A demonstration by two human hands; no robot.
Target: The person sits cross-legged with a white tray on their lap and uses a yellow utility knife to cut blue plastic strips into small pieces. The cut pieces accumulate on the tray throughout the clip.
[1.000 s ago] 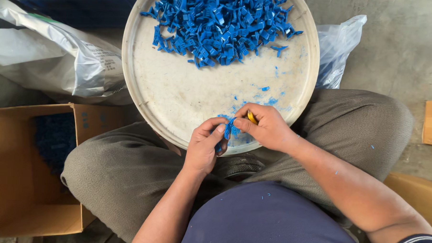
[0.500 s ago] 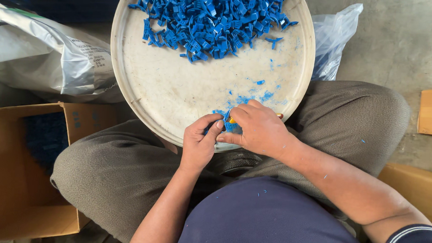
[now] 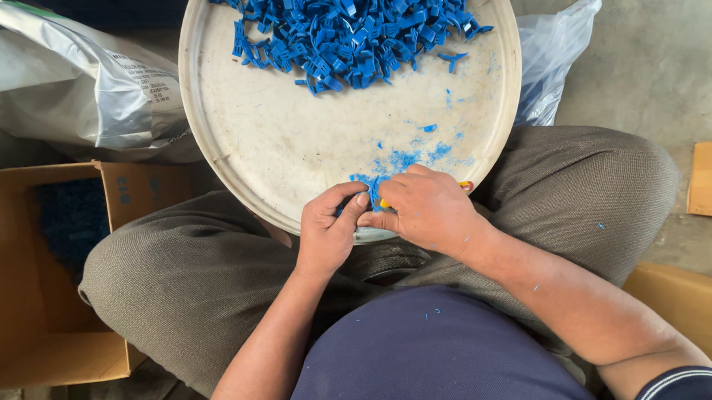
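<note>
pinching a small blue plastic piece (image 3: 366,184) over a round tray (image 3: 295,143), both hands' fingers are clenched; it looks light, stiff, best gripped by its edges.

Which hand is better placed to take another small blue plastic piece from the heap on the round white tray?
Probably the left hand. It pinches only a small blue plastic piece, while the right hand grips a yellow tool. The heap of blue pieces lies on the far side of the round white tray.

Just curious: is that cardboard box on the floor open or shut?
Open: the cardboard box has its flaps up, with blue pieces visible inside.
</note>
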